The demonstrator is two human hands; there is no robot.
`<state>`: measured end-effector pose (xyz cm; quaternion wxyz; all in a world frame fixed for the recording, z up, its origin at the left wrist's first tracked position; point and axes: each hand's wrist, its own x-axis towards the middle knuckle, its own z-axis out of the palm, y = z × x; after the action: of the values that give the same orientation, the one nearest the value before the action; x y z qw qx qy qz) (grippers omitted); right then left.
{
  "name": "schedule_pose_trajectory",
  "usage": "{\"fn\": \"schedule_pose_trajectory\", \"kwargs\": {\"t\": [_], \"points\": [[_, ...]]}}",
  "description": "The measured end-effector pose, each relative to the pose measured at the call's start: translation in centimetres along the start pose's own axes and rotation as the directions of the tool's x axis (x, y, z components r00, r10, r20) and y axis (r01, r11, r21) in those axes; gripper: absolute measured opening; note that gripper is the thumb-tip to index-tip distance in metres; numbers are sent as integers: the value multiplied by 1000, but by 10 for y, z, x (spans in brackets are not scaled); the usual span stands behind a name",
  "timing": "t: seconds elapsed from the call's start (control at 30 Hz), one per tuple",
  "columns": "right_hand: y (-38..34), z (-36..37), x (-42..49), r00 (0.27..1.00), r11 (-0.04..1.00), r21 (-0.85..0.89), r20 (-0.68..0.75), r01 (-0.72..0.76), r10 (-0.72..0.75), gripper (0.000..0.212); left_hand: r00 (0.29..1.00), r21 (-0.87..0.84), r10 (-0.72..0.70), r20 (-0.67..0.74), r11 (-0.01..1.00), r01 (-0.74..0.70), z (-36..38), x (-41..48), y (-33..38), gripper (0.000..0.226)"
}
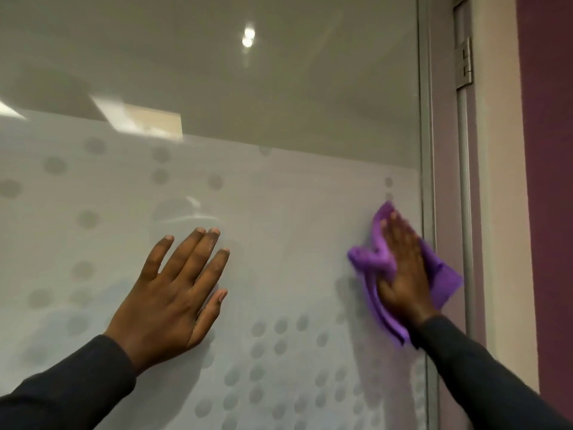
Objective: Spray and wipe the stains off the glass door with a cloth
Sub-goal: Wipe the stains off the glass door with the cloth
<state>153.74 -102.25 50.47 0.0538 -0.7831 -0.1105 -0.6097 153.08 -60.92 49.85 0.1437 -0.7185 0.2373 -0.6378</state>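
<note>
Glass door fills nearly the whole view. Upper part clear, showing a grey ceiling behind it with two small bright light reflections. Lower part covered by a frosted band, pale and milky, patterned with round grey dots of mixed sizes. Top edge of the band runs slightly downhill from left to right.

Right of the glass: a vertical metal door frame, then a pale strip of wall, then a dark purple wall at the far edge. A metal hinge sits high on the frame side, with a thin metal rod running down beneath it.

Two arms reach up from the bottom of the view, both in dark long sleeves.

Left hand: flat against the frosted band, palm on the glass, fingers straight and spread apart, thumb out to the side. Holds nothing.

Right hand: also flat, fingers straight and close together, pressing a purple cloth onto the glass. Well apart from the left hand, just beside the door frame.

Cloth lies on the frosted band at the right edge of the pane, bunched and folded to the left of the hand, flatter on the right, where one corner reaches out over the frame. A tail of it hangs below the wrist.

Stains too faint to make out from here.
</note>
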Motion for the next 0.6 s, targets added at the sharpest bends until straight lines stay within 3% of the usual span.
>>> {"fn": "schedule_pose_trajectory", "kwargs": {"t": [0.07,0.17,0.2,0.23,0.27,0.33,0.4,0.5,0.53,0.6], "points": [[2,-8,43,963,969,69,-117,-238,245,80,1000,1,-1,3,1000,1,1,0,0,61],[-28,-6,102,805,824,174,-180,-539,565,86,1000,4,0,2,1000,0,2,0,-1,61],[-46,-3,114,761,780,183,-176,-598,625,88,1000,5,1,-1,1000,-1,2,0,-1,61],[-67,1,120,760,784,177,-190,-596,621,90,1000,4,2,-3,1000,-2,2,0,-1,61],[-88,7,118,805,833,160,-215,-529,553,91,1000,4,1,-5,1000,-1,2,0,-1,61],[-126,18,91,931,958,117,-231,-261,282,91,1000,1,2,-11,1000,-2,2,0,-1,61],[-148,29,44,995,996,91,-101,26,-17,89,1000,-5,1,-22,1000,-2,3,0,-1,60],[-120,36,-18,950,952,61,75,300,-304,88,999,-10,-1,-39,1000,1,3,1,0,60],[-99,34,-28,936,940,50,92,337,-341,89,999,-12,0,-39,1000,0,3,1,0,61],[-54,25,-28,954,961,22,114,275,-276,88,999,-12,0,-35,1000,-1,2,1,0,61]]}}
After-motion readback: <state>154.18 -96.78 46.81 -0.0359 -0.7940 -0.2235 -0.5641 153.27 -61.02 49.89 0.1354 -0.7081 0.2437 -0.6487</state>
